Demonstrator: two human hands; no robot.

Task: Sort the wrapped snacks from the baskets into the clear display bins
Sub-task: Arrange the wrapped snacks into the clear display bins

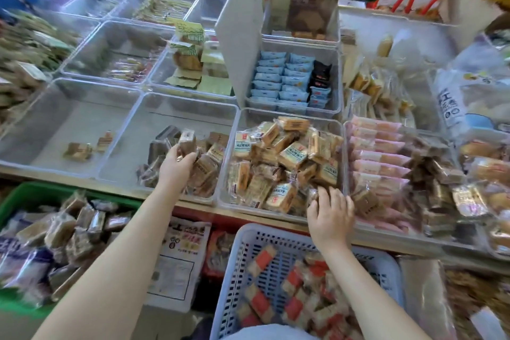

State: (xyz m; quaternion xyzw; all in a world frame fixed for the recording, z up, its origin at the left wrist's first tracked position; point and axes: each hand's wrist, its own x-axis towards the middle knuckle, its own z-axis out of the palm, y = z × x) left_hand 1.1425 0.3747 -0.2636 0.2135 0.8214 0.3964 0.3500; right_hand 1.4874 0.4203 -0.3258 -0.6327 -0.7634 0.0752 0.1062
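A tabletop [193,203] is carrying rows of clear display bins [154,107] holding wrapped snacks. Below its front edge, a green basket [24,193] of brown wrapped snacks is sitting at the left, and a white basket [248,232] of red-and-white wrapped snacks is sitting at centre. The left hand [176,165] is reaching into a front bin that is partly filled with brown packets; its grip is closing around one brown wrapped snack [187,142], which is sticking up above the fingers. The right hand [329,211] is resting at the near right corner of the neighbouring bin [229,163], heaped with yellow-labelled packets [292,156]; its fingers are curling down among them, and whether they are holding one cannot be told.
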